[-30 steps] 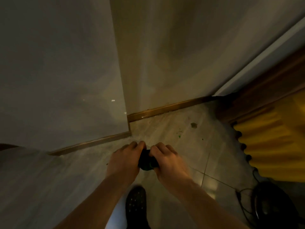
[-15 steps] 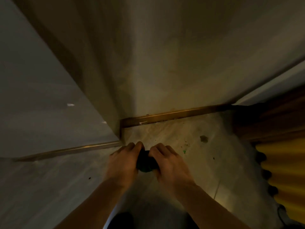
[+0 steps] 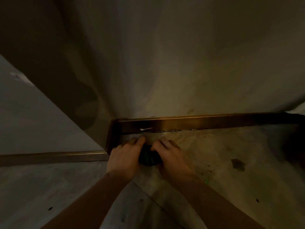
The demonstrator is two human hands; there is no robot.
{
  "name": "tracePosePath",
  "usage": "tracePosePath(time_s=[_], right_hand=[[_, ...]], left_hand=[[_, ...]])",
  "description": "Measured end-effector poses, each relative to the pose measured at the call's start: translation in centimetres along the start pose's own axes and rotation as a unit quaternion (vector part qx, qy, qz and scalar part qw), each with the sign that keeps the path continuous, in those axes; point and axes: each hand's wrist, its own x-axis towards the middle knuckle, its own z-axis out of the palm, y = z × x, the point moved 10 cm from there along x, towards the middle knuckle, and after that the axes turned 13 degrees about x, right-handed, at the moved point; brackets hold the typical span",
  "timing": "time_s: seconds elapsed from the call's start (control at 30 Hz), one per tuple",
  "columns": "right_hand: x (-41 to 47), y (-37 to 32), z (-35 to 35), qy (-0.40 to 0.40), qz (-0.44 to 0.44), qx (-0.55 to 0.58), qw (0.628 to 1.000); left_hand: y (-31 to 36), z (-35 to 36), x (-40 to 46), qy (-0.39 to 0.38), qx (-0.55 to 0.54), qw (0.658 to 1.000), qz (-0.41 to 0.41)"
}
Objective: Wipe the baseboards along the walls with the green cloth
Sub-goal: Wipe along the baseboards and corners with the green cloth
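A bunched dark green cloth [image 3: 147, 157] sits between both hands, low over the floor. My left hand [image 3: 125, 156] grips its left side and my right hand [image 3: 171, 156] grips its right side, fingers curled over it. Most of the cloth is hidden by the fingers. Just beyond the fingertips runs a brown baseboard [image 3: 206, 123] along the far wall, with a white scuff [image 3: 145, 129] on it. A second baseboard [image 3: 49, 157] runs along the left wall and meets an outer wall corner [image 3: 109, 138] right beside my left hand.
The tiled floor [image 3: 214, 159] is dusty, with a dark stain [image 3: 237, 164] and small green specks [image 3: 206, 180] to the right of my hands. A dark object [image 3: 295, 146] stands at the right edge. The room is dim.
The view has dropped lower and closer to the wall corner. Both hands, still gripping the cloth, now sit nearer the far baseboard. The yellow object and shoe have left the view.
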Motion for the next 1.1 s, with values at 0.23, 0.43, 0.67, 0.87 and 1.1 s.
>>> tracePosePath(time_s=[0.23,0.43,0.67,0.87,1.1], right_hand=[[3.8,2.8,2.7,0.012,-0.046,0.007,0.999],[4.2,2.6,4.2,-0.047,-0.086,-0.051,0.994],[5.4,2.6,1.5,0.0,-0.058,-0.147,0.987],[7.1,-0.4,4.5,-0.027,-0.106,-0.277,0.955],[8.9,-1.3,6.7,0.005,-0.182,-0.336,0.924]], left_hand=[[-2.1,2.9,3.5,0.079,-0.09,0.992,-0.035],[-2.0,3.2,3.9,0.117,-0.189,0.975,-0.009],[-2.7,4.6,1.6,0.149,-0.129,0.979,-0.051],[-2.8,8.5,1.8,0.053,-0.064,0.993,-0.081],[-2.2,10.7,1.8,0.03,0.018,0.997,-0.071]])
